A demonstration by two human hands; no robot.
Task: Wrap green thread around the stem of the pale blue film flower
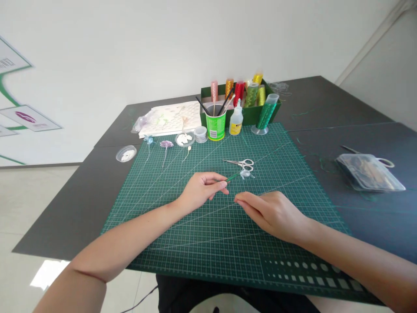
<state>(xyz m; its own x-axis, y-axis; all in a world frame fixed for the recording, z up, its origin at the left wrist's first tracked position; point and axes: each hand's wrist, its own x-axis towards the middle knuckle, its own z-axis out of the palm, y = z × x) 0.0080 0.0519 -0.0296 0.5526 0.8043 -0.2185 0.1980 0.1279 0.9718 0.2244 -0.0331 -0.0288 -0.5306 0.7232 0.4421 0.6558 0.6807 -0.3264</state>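
Note:
My left hand (203, 191) pinches the green stem of a small pale blue flower (245, 174); the bloom points right, above the cutting mat (182, 226). To the right and a little nearer, my right hand (273, 213) is closed with thumb and finger pressed together. Whatever it may hold is too fine or hidden to make out. Just beyond the flower lie small scissors (239, 162) with pale handles. Farther left on the mat rest a blue flower (148, 139), a purple flower (167, 144) and a cream bud (189, 148).
Behind stand a green cup (216, 127) of tools, a glue bottle (236, 119), a green thread spool (267, 114) and a box (241, 114) of coloured spools. Dishes of white pieces (126, 154) (185, 139) sit left. A clear plastic case (369, 172) lies right.

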